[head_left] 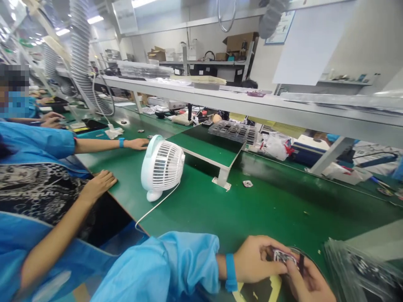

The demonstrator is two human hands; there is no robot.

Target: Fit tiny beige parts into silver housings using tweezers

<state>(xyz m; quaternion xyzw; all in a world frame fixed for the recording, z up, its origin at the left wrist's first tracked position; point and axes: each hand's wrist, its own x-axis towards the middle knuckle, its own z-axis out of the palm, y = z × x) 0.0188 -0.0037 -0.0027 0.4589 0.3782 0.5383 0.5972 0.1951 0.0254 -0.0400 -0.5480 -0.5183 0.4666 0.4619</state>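
Blue, slightly glossy cloth makes up the loose, creased sleeve (170, 264) on the person's left arm, and a smooth blue band (231, 272) circles the wrist. The left hand (260, 260) has its thumb and fingers closed on a small part (284, 256), while the right hand (310, 280) grips it from the other side, thumb against its face. The part sits between the two hands, low and right of centre, above the near edge of the bench. It looks squarish, with pale and dark markings; fingers cover much of it, so its full outline cannot be told. Yellow strips (275, 289) show below the hands, and a stack of thin clear trays (355, 268) leans at the right.

The bench (267, 214) is smooth, green and faintly shiny. A similar small square piece (247, 183) lies near the foot of a raised green stand (214, 147). Further left stands a white fan (165, 165) with a ribbed, rounded cage and a trailing cord. Beside it, a co-worker's hand (99, 184) rests at the bench edge. A long pale shelf (201, 88) and a ridged grey hose (80, 54) are beyond.
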